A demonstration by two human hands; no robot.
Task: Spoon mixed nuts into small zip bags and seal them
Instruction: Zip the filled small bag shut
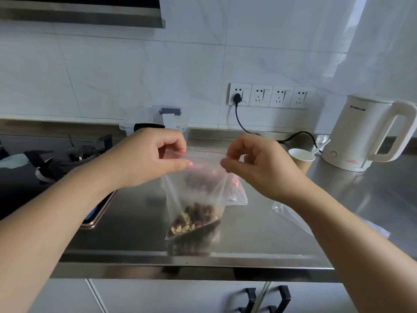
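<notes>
Both hands pinch zip bag (pixel 198 195) top: left hand (pixel 155 157) & right hand (pixel 255 163) at corners. Nuts (pixel 194 219) hang below grip, just above counter (pixel 140 222).

We stand in a home kitchen: a steel counter (pixel 282 236), a gas hob (pixel 56 163), a white-tiled wall (pixel 135 71) with sockets (pixel 268 95), and an electric kettle (pixel 361 134).

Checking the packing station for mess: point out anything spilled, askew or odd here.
No spilled nuts show. The zip bag, pinched at its top by the left hand and right hand, hangs tilted, its mixed nuts heaped toward one bottom corner. Loose empty bags lie scattered on the steel counter.
</notes>
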